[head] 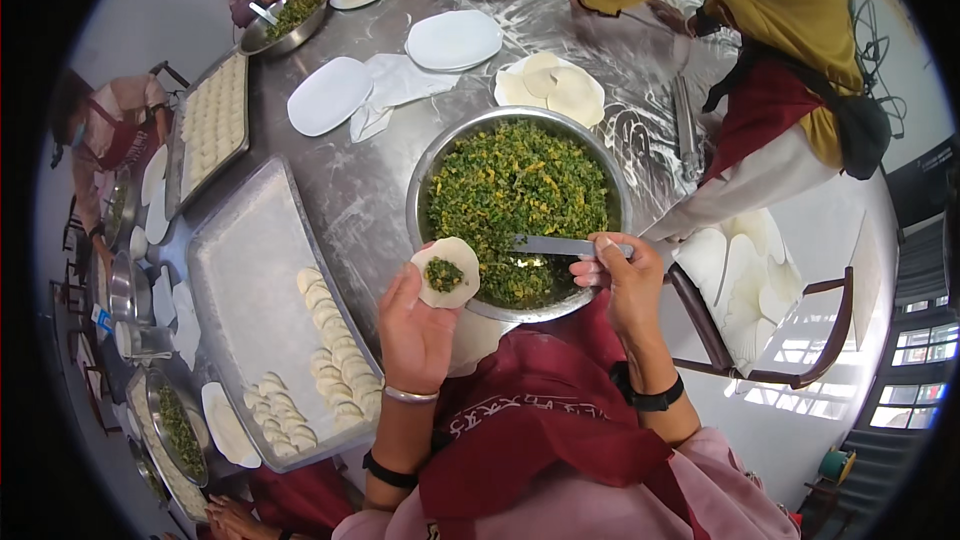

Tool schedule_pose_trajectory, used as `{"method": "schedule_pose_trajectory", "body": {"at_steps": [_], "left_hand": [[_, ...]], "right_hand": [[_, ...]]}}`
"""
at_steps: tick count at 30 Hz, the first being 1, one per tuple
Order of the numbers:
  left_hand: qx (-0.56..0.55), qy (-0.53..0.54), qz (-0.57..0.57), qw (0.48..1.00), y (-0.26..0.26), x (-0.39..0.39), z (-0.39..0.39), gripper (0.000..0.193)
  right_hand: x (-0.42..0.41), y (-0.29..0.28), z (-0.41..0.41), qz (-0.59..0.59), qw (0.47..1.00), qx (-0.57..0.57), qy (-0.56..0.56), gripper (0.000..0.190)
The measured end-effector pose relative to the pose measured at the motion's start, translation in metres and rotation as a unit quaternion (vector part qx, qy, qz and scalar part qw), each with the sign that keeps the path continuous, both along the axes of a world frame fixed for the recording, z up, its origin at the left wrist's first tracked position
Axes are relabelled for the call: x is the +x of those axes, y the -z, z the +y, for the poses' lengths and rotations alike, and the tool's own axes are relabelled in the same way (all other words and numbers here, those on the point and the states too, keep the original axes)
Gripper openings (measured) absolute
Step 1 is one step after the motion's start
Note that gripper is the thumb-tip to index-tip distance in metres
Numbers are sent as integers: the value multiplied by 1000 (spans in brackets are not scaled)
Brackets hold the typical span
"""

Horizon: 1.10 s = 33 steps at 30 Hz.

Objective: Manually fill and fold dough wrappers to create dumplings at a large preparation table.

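A round dough wrapper (466, 272) with a small mound of green filling (443, 274) lies on the fingers of my left hand (417, 326), which supports it near the bowl's lower left rim. My right hand (624, 270) grips a flat metal spatula (559, 245), its blade over the filling. Below the blade is a large steel bowl (415, 199) of chopped greens with yellow bits (517, 180). Behind the bowl, a plate holds several flat wrappers (571, 94). More dough (474, 341) shows partly behind my left hand.
To the left, a metal tray (232, 240) holds rows of folded dumplings (341, 352). Another filled tray (216, 127) lies beyond it. White plates (454, 40) and a cloth (394, 90) are on the steel table. A co-worker in a yellow top (750, 0) stands at right, beside a chair (750, 300).
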<state>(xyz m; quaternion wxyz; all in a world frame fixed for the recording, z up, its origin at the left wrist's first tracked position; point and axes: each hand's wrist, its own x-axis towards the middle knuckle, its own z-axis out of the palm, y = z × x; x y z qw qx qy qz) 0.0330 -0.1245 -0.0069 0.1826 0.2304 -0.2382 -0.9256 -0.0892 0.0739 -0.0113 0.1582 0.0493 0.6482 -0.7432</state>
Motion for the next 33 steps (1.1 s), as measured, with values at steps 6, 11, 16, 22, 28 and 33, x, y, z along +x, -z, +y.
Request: {"method": "schedule_pose_trajectory", "body": {"at_steps": [6, 11, 16, 22, 28, 33], "left_hand": [[-7, 21, -3, 1000, 4, -4, 3, 39], [8, 45, 15, 999, -4, -15, 11, 39], [35, 74, 29, 996, -8, -18, 13, 39], [34, 63, 20, 997, -9, -18, 15, 41], [26, 82, 23, 996, -11, -14, 17, 42], [-14, 123, 34, 992, -14, -7, 22, 44]], "right_hand": [[-2, -4, 7, -11, 998, -59, 25, 24], [9, -32, 4, 37, 997, -62, 5, 25], [35, -31, 5, 284, 946, 80, -131, 15], [35, -27, 8, 543, 808, 160, -167, 17], [30, -40, 16, 225, 971, -3, -77, 18], [18, -32, 9, 34, 995, -55, -81, 21]]}}
